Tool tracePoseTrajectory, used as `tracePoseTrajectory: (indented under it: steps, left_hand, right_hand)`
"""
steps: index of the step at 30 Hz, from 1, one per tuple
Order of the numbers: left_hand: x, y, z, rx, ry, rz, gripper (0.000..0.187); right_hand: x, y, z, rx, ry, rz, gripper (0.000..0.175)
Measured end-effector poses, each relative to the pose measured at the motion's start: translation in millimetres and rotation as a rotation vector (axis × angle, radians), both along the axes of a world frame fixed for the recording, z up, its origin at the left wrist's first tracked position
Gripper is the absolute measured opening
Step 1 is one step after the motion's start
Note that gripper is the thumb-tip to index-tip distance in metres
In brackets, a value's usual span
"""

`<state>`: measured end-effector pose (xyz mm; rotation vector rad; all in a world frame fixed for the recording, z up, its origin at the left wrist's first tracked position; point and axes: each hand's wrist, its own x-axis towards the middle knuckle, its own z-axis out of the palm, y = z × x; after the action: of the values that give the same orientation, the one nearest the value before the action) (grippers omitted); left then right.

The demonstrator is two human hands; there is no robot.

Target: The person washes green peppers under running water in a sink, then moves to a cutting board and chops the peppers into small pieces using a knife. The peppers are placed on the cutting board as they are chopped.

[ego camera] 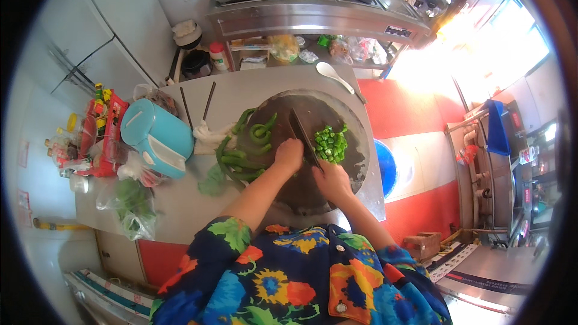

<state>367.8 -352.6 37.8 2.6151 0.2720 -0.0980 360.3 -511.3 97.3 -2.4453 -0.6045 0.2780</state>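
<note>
My right hand point(332, 181) grips the handle of a kitchen knife point(301, 131), whose blade points away from me over a round dark chopping board point(298, 194). Close to the left side of the blade, my left hand point(289, 155) rests low over the board with its fingers curled; what lies under the fingers is hidden. Cut pieces of green pepper point(331, 144) form a pile to the right of the knife. Several whole long green peppers point(239, 160) lie at the board's left side, some reaching past its edge.
A white spoon point(335, 77) lies beyond the board. Left are a white cloth point(212, 137), black chopsticks point(209, 100), a turquoise kettle point(156, 133), a red basket point(113, 131) and a plastic bag of greens point(132, 207). A blue bucket point(384, 168) stands right of the table point(180, 207).
</note>
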Motion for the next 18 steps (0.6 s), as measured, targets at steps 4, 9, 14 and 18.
tracePoseTrajectory:
  steps: [4,9,14,18]
  left_hand:
    - [-1.3,3.3,-6.4,0.037,-0.008,-0.041,0.007]
    - [-8.3,3.9,-15.3,-0.004,-0.104,0.056,0.005]
    - [-15.1,5.4,-22.2,-0.051,-0.157,-0.065,0.007]
    - [-31.9,3.5,-24.5,-0.122,-0.349,-0.143,0.008]
  right_hand:
    - [39.2,32.2,-11.5,0.157,0.062,-0.066,0.026]
    - [14.4,-1.5,4.5,0.089,0.229,-0.049,0.025]
    - [7.4,5.2,-7.2,0.065,0.195,-0.004,0.026]
    - [38.8,17.4,-11.8,0.238,0.444,-0.084,0.026]
